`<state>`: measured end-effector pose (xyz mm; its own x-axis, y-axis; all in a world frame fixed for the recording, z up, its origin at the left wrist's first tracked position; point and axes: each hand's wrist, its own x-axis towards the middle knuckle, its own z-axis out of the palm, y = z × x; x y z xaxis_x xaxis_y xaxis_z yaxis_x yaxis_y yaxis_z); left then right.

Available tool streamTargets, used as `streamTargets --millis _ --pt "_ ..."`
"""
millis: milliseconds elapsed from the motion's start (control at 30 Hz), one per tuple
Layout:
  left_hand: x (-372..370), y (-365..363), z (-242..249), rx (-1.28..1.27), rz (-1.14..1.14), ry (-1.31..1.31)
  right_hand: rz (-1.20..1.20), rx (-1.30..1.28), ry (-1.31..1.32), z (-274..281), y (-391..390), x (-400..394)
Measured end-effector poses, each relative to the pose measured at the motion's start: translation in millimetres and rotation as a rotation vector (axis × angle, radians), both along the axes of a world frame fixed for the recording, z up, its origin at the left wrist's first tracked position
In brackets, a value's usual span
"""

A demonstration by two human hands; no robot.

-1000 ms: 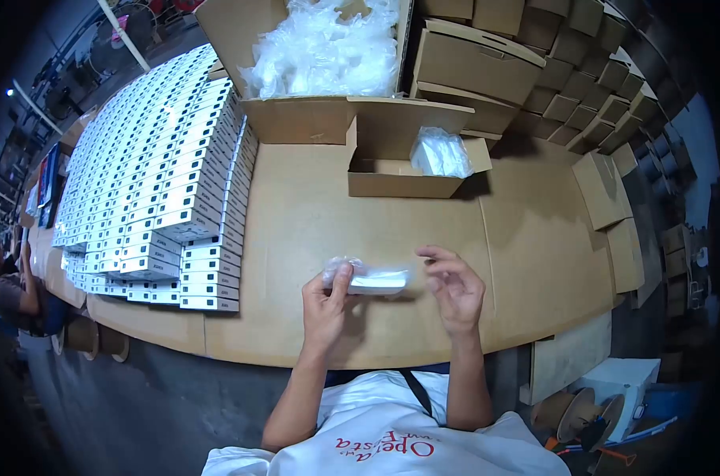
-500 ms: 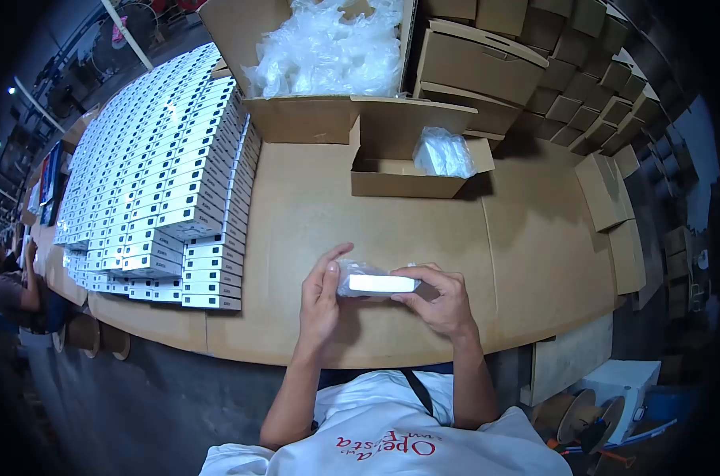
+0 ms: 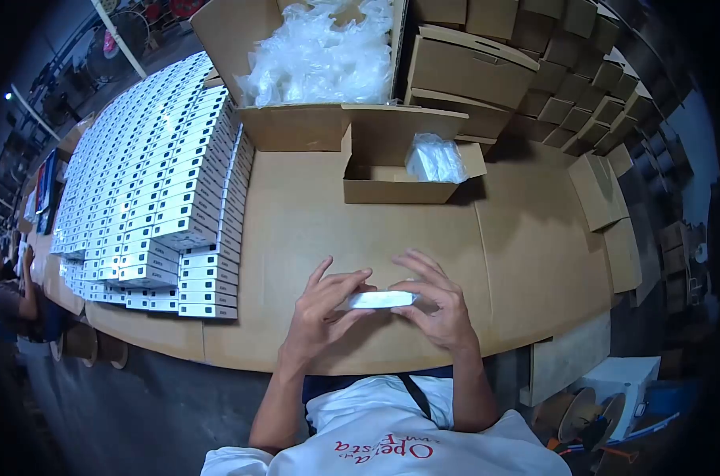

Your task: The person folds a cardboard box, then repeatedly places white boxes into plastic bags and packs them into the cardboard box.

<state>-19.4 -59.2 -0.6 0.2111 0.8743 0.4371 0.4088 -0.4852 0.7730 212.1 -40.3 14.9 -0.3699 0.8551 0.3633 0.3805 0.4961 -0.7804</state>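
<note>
A small flat white box (image 3: pixel 382 300) is held level above the cardboard-covered table, its long white side toward me. It appears to have clear plastic around it, though the outline is hard to see. My left hand (image 3: pixel 320 309) grips its left end between thumb and fingers. At the right end, my right hand (image 3: pixel 435 301) pinches it with thumb and index finger, its other fingers raised. Ahead of my hands stands an open cardboard carton (image 3: pixel 399 193), with plastic-wrapped boxes (image 3: pixel 437 159) in its right part.
Many white boxes are piled in a tall stack (image 3: pixel 149 182) at left. A large carton (image 3: pixel 217 40) of clear plastic bags (image 3: pixel 320 55) stands at the back. Brown cartons (image 3: pixel 475 67) are stacked at back right. Another person (image 3: pixel 26 293) is at far left.
My left fingers have closed over the left end of the box. The loose plastic that stuck out there is no longer visible. My right hand's upper fingers have lifted.
</note>
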Motion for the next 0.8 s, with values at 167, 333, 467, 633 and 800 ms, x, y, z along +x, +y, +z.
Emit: streamTargets --millis 167,333,467,633,800 --pt "-4 -1 6 -0.11 -0.042 0.002 0.098 0.106 -0.136 8 -4 1" --pt "-11 2 11 -0.139 -0.096 0.016 0.178 0.213 -0.303 31 -2 5" --pt "-16 2 16 -0.134 0.04 -0.026 0.175 0.254 -0.156 36 9 12" --pt "-36 -10 28 -0.09 0.274 -0.009 -0.191 0.144 0.135 39 34 20" --pt "-74 -24 50 0.132 0.431 0.243 -0.461 0.163 0.423 19 95 8"
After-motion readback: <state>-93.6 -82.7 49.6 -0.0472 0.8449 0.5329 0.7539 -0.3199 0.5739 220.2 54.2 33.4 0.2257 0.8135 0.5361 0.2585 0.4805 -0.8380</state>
